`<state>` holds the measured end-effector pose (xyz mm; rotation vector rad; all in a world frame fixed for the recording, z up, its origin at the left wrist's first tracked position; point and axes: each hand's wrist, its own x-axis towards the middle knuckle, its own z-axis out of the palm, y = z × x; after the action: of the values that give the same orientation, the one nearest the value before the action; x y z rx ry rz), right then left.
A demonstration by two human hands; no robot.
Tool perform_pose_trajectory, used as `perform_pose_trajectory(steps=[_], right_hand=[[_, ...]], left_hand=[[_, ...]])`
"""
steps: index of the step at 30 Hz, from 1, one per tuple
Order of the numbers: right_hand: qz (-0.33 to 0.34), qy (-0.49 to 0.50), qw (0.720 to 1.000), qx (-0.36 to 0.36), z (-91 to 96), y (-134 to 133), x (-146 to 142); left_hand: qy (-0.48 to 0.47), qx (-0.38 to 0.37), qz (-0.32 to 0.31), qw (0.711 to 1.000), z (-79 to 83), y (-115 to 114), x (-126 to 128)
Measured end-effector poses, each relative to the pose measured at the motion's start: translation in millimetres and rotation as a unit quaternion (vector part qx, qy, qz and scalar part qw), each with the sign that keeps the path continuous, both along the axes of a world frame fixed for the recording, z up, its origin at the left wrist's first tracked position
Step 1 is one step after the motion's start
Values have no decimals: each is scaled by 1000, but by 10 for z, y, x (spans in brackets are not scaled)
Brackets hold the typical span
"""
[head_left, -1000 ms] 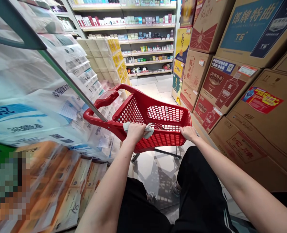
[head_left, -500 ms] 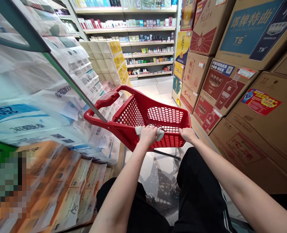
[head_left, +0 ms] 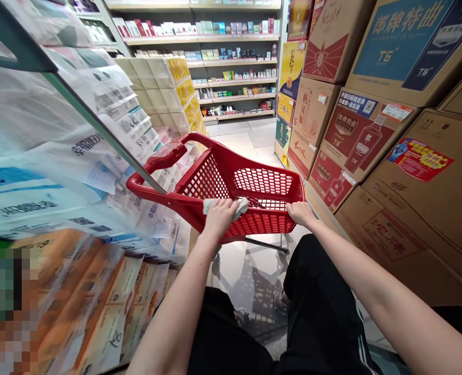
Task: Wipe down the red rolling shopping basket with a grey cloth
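A red plastic shopping cart point(head_left: 264, 223) with perforated basket walls stands side-on before me, its handle point(head_left: 164, 159) to the left. My left hand point(head_left: 220, 216) is closed over a pale, crumpled cloth point(head_left: 241, 208), pressing it on the basket's near rim. At the basket's right end, my right hand point(head_left: 299, 212) grips the corner of the rim, fingers curled over the edge. A slim metal pole point(head_left: 101, 130) slants from the cart's handle side toward the upper left. Only part of the basket's inside shows.
Stacked liquor cartons point(head_left: 375, 133) line the right side. Plastic-wrapped paper packs point(head_left: 59, 182) pile up on the left, with orange packs point(head_left: 109, 307) in front. Shelves of small boxes and bottles point(head_left: 231, 67) stand beyond a tiled floor point(head_left: 250, 133). My legs are close below the cart.
My left hand has slid left along the near rim, carrying the cloth toward the handle end. My right hand keeps its hold on the corner. The view has shifted slightly.
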<state>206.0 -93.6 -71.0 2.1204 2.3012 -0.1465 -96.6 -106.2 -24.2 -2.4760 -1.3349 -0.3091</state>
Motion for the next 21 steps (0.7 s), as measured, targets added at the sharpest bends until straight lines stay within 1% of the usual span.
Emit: perform_pose_trajectory(steps=[3, 5, 7, 9, 13, 16, 18, 21], right_hand=[[5, 0, 1000, -1, -7, 16, 6], [7, 3, 1000, 1, -13, 23, 7], [8, 8, 1000, 3, -15, 23, 5], [8, 17, 1000, -1, -10, 17, 3], [-1, 33, 999, -29, 36, -4, 11], [18, 41, 997, -59, 99, -10, -6], [36, 55, 994, -82, 148, -3, -61], [62, 115, 984, -120, 208, 26, -214]], left_hand=[[14, 23, 20, 999, 146, 8, -396], [-6, 41, 24, 999, 224, 1, -608], [-39, 45, 26, 998, 269, -1, -746], [-57, 36, 34, 997, 282, 17, -815], [-42, 18, 44, 998, 263, 108, -841], [-38, 16, 58, 997, 234, 166, -797], [-50, 13, 66, 996, 199, 173, -705], [-63, 4, 62, 996, 115, 128, -448]])
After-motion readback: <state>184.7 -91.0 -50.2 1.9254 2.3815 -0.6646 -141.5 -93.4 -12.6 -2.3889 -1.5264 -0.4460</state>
